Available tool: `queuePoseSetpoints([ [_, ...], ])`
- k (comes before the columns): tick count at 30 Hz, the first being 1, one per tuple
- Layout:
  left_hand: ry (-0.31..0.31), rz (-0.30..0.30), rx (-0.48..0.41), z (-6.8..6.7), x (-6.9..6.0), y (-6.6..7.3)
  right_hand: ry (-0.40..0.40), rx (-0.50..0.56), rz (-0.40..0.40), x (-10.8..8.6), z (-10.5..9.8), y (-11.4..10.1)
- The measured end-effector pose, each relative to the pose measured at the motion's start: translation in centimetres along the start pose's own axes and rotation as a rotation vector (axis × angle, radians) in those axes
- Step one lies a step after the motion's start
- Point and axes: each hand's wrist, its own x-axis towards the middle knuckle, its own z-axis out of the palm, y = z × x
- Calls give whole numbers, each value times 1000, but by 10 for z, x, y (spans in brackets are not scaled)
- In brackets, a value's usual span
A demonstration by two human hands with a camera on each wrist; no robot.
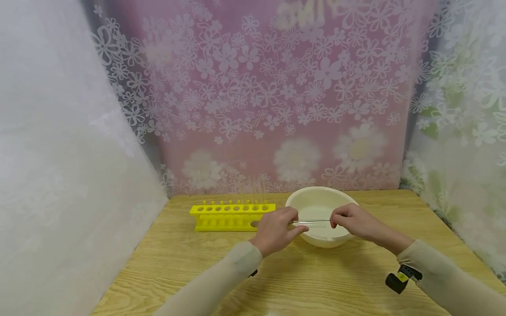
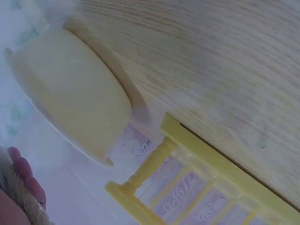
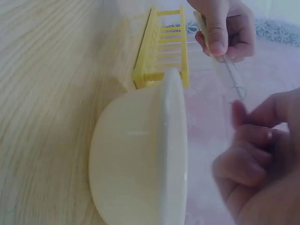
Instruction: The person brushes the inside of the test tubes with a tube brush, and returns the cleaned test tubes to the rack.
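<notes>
My left hand [image 1: 275,228] grips a clear glass tube [image 1: 316,224] and a thin wire at the front of the white basin [image 1: 324,241]. Bristles of a brush [image 2: 18,185] lie against the left fingers [image 2: 30,180] in the left wrist view; a greyish end also sticks out left of that hand in the head view. My right hand [image 1: 357,222] pinches the wire's far end over the basin. In the right wrist view the wire ends in a twisted loop [image 3: 240,92] by the fingertips of the right hand [image 3: 262,164]. Inside the left palm, details are hidden.
A yellow rack [image 1: 233,209] stands left of the basin, with several clear tubes [image 1: 253,188] upright at its right end. Wood-grain table [image 1: 189,272] lies beneath. Flowered curtains [image 1: 276,87] hang behind and at both sides.
</notes>
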Motion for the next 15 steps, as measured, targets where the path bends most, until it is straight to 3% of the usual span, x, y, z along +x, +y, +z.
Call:
queuePoseSetpoints([
  [4,8,32,43,0,-2,-1,-22,-29,40,0,2,-4],
  [7,-14,34,46,-2,-4,-2,-52,-29,24,0,2,-4],
  [15,-63,-35,-41,-5,-4,-6,-83,3,5,0,0,0],
])
